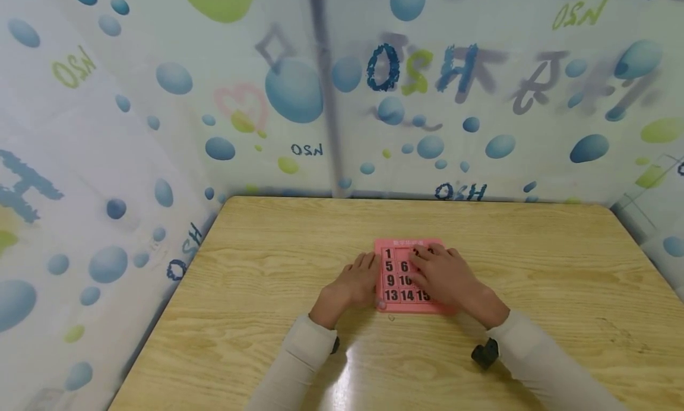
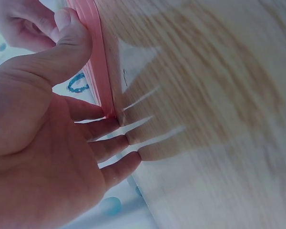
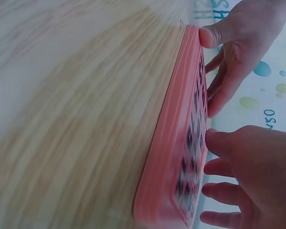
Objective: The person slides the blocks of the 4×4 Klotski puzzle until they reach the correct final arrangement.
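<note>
On the wooden table lies a pink number sliding puzzle (image 1: pixel 396 273), its tiles printed with black numerals. A gap shows beside the 1 tile in the top row. My left hand (image 1: pixel 355 282) rests along the puzzle's left side; in the left wrist view its thumb (image 2: pixel 75 40) touches the frame and its straight fingertips reach the table. Over the right part of the tiles lies my right hand (image 1: pixel 446 274), fingers loosely extended, hiding several numerals. The right wrist view shows its fingertips (image 3: pixel 214 191) at the tile face; whether each one touches cannot be told.
The wooden table (image 1: pixel 256 244) extends around the puzzle on all sides. Behind and left of it stands a wall covering (image 1: pixel 363 138) with blue and green drops and lettering. A dark wrist device (image 1: pixel 485 354) sits under the right sleeve.
</note>
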